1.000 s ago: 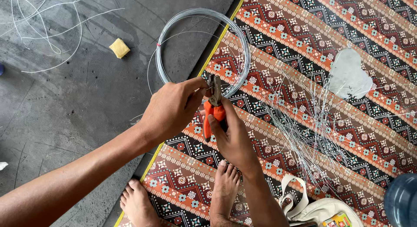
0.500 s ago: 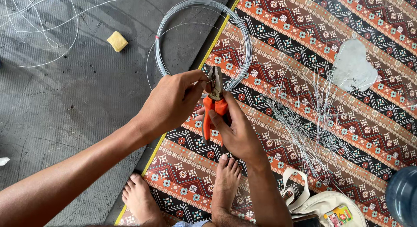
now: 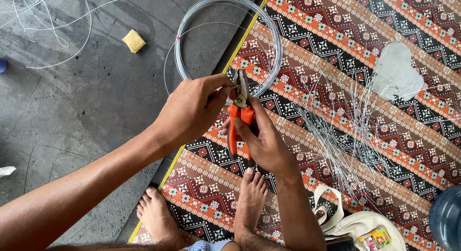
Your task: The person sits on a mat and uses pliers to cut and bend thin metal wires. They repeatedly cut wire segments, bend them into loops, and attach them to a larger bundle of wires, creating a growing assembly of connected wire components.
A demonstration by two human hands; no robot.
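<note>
My right hand (image 3: 264,141) grips orange-handled pliers (image 3: 238,117), jaws pointing away from me. My left hand (image 3: 192,109) pinches a thin steel wire right at the pliers' jaws. That wire leads up to a round coil of grey wire (image 3: 225,39) lying half on the dark floor and half on the patterned mat (image 3: 345,49). Both hands hover above the mat's yellow edge, just over my bare feet (image 3: 249,203).
A pile of cut wire pieces (image 3: 350,126) lies on the mat to the right, near a grey heart-shaped patch (image 3: 396,71). A yellow sponge (image 3: 134,40) and loose wire strands (image 3: 48,25) lie on the floor. A cream bag (image 3: 355,227) and blue bottle (image 3: 446,217) sit bottom right.
The hands and pliers stay together at the wire; the view has shifted slightly, otherwise nothing has visibly changed.
</note>
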